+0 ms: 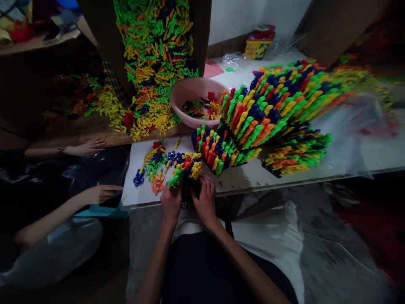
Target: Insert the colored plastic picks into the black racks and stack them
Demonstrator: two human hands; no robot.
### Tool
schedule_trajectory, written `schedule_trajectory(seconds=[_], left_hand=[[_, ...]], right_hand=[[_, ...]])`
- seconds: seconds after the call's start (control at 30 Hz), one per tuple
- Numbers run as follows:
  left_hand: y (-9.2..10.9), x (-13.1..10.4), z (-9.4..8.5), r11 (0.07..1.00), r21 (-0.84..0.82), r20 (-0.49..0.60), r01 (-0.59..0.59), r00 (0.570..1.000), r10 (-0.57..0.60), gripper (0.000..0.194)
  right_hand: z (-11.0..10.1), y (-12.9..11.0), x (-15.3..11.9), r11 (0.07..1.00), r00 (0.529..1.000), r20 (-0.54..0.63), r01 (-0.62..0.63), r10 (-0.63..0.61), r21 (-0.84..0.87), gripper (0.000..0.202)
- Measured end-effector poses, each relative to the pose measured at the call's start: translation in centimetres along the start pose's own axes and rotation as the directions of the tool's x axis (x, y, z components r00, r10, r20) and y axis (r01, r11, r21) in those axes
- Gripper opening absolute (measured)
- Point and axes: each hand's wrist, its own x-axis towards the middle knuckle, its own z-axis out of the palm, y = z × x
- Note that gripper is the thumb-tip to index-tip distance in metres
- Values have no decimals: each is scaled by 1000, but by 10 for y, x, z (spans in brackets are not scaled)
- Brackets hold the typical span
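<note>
At the front edge of the white table, a small black rack carries upright coloured plastic pieces. My left hand is closed around its left side, near the green pieces. On the right side, my right hand grips the same rack, its thumb towards the middle. Loose yellow, blue, green and orange pieces lie just beyond and left of my hands. Filled racks of coloured pieces stand to the right.
A pink bowl with pieces stands behind the racks. Beyond it is a large heap of pieces. At the left, another person's hands are over a dark basin. A yellow tub stands at the back.
</note>
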Motion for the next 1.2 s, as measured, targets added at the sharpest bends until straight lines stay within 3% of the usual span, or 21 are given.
schedule_trajectory(seconds=[0.33, 0.43, 0.57, 0.87, 0.97, 1.1, 1.2], left_hand=[[12, 6, -4, 986, 72, 141, -150, 980, 139, 22], [17, 10, -6, 989, 110, 167, -100, 983, 81, 23], [19, 10, -3, 982, 190, 107, 18, 993, -39, 26], [16, 10, 10, 962, 269, 157, -49, 988, 6, 17], [10, 21, -2, 982, 172, 252, -76, 967, 30, 17], [1, 46, -32, 984, 32, 389, -177, 909, 151, 26], [5, 68, -40, 942, 254, 319, -219, 939, 133, 25]], right_hand=[[-1, 0, 0, 1000, 1000, 9, 0, 0, 7, 48], [-1, 1, 0, 1000, 1000, 1, 2, -2, 19, 47], [0, 1, 0, 1000, 1000, 3, 2, -2, 25, 47], [8, 5, 0, 999, 999, -40, -21, 20, -27, 49], [9, 8, 1, 999, 999, -40, -18, 17, -33, 48], [9, 10, 3, 1000, 1000, -25, -2, 1, -5, 49], [7, 9, 2, 1000, 999, -29, -13, 14, 7, 50]])
